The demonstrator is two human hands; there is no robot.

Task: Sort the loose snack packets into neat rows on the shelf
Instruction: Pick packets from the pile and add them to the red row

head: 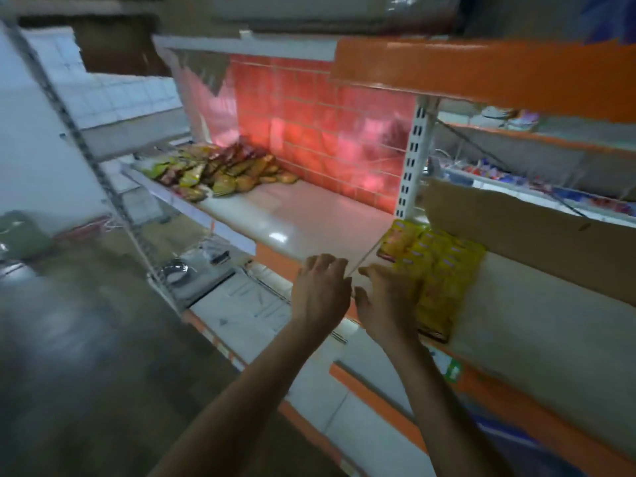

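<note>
The person's two bare arms are reaching toward the shelf (309, 222), and both hands are sitting at its front edge, just below the white post (413, 160). The left hand (321, 290) is lying a little to the left of the post's foot. Its fingers are bending loosely over the edge and holding nothing. The right hand (389, 304) is lying right under the post. It is resting against the side of the yellow packets (444, 270), with its fingers looking loose and not wrapping round any packet. It is probably lying there to push the packets straight, so their edges are lining up.

The yellow packets are lying flat in tidy rows, just below and to the right of the post. They seem to be the sorted ones. A sheet of cardboard (516, 228) is leaning to the right of the post, behind these rows.

The loose pile (220, 170) of green, red and yellow packets is lying far to the left of the post, against the red tiled wall (309, 108). The packets there are all mixed up, so most of the sorting is waiting to be done. The bare white shelf between the pile and the post is giving room for new rows.
</note>
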